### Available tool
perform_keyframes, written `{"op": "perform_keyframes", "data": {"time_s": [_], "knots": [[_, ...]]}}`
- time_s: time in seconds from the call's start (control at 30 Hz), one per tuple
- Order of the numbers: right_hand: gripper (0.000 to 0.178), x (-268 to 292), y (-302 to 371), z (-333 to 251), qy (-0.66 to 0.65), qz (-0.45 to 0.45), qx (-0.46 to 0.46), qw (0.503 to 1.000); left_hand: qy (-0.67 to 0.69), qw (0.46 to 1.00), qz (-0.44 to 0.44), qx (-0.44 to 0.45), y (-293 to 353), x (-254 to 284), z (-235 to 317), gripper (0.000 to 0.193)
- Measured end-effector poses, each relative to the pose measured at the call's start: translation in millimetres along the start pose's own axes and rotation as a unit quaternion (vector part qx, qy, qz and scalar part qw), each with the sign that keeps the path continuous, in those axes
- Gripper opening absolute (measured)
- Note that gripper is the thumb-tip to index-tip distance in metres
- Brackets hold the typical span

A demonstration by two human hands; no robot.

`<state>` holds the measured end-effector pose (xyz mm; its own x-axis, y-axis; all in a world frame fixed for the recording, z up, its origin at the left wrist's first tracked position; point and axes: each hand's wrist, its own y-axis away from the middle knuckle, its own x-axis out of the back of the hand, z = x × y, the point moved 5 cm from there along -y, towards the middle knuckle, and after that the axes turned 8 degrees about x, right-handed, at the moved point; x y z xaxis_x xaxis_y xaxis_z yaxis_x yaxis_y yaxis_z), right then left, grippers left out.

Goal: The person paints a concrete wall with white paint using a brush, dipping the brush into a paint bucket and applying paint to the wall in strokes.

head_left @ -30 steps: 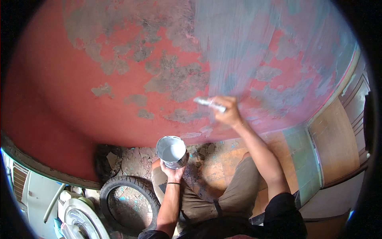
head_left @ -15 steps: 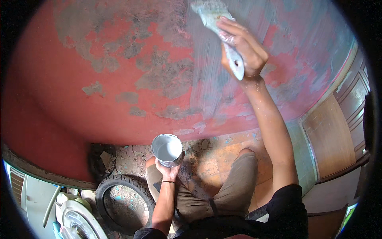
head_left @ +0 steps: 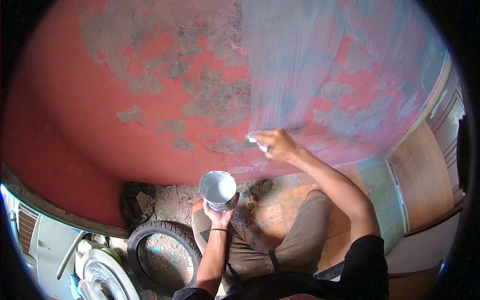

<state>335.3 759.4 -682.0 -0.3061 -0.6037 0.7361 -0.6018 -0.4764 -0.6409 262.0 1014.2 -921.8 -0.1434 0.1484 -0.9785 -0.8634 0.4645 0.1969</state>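
My right hand (head_left: 280,145) grips a paintbrush (head_left: 258,139) low against the red wall (head_left: 165,150); the hand hides much of the brush. Above it runs a band of streaky whitish paint (head_left: 287,65), thin enough that red and grey show through. Below and to the left, my left hand (head_left: 218,214) holds a small round can (head_left: 218,191) upright from underneath, over my left knee. White paint coats the can's inside and rim. Bare grey patches (head_left: 217,97) mark the wall left of the fresh streaks.
A black tyre (head_left: 137,255) lies on the floor at my left, next to a whitish round appliance part (head_left: 102,275). Flaked paint and debris (head_left: 172,195) litter the wall's foot. Orange tiles (head_left: 280,200) lie beneath me, and a wooden panel (head_left: 422,170) stands at the right.
My right hand has swept the brush down the wall from high up to near its lower part. Whitish streaks now cover more of the wall there. The can stays in my left hand.
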Motion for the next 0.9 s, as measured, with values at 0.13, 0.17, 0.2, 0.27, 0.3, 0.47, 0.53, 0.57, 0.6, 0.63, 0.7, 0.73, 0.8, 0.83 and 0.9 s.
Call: {"op": "perform_keyframes", "data": {"time_s": [0.13, 0.17, 0.2, 0.27, 0.3, 0.47, 0.53, 0.57, 0.6, 0.63, 0.7, 0.73, 0.8, 0.83, 0.9], "knots": [[0.034, 85, -52, -13, 0.048, 0.189, 0.093, 0.976, -0.019, 0.999, -0.023, 0.012, 2, 6, 3, 0.083], [0.031, 110, -68, -22, 0.073, 0.215, 0.097, 0.969, -0.018, 1.0, -0.019, 0.012, 1, 8, 4, 0.083], [0.027, 130, -81, -28, 0.101, 0.239, 0.097, 0.961, -0.018, 1.0, -0.016, 0.012, -1, 8, 4, 0.084], [0.021, 143, -101, -26, 0.134, 0.287, 0.137, 0.939, -0.021, 1.0, -0.004, 0.012, 2, 11, 6, 0.085], [0.015, 145, -102, -31, 0.168, 0.334, 0.184, 0.909, -0.017, 1.0, 0.007, 0.008, 5, 13, 8, 0.085], [0.004, 127, -99, -36, 0.214, 0.322, 0.233, 0.892, -0.009, 1.0, 0.011, -0.001, 1, 6, 3, 0.086], [0.002, 96, -88, -24, 0.201, 0.301, 0.161, 0.918, -0.016, 0.999, 0.031, -0.009, -2, 3, 0, 0.087], [0.004, 77, -78, -24, 0.198, 0.284, 0.145, 0.927, -0.019, 0.999, 0.036, -0.014, 2, 5, 5, 0.087], [0.006, 59, -64, -27, 0.2, 0.264, 0.129, 0.935, -0.015, 0.999, 0.039, -0.016, 2, 8, 6, 0.088], [0.009, 34, -49, -25, 0.187, 0.262, 0.104, 0.941, -0.012, 0.999, 0.04, -0.02, 1, 9, 9, 0.089], [0.009, -20, -6, -10, 0.183, 0.241, 0.079, 0.95, -0.016, 0.999, 0.033, -0.019, 1, 8, 5, 0.092], [0.009, -42, 13, -10, 0.172, 0.224, 0.079, 0.956, -0.023, 0.999, 0.029, -0.022, 1, 7, 9, 0.094], [0.006, -80, 50, -11, 0.15, 0.162, 0.059, 0.974, -0.036, 0.999, 0.021, -0.033, -1, 7, 12, 0.095], [0.006, -91, 65, -14, 0.131, 0.123, 0.042, 0.983, -0.046, 0.998, 0.02, -0.039, 0, 8, 12, 0.095], [0.012, -101, 88, -16, 0.139, 0.068, 0.056, 0.986, -0.049, 0.998, 0.002, -0.036, -1, 10, 12, 0.095]]}}
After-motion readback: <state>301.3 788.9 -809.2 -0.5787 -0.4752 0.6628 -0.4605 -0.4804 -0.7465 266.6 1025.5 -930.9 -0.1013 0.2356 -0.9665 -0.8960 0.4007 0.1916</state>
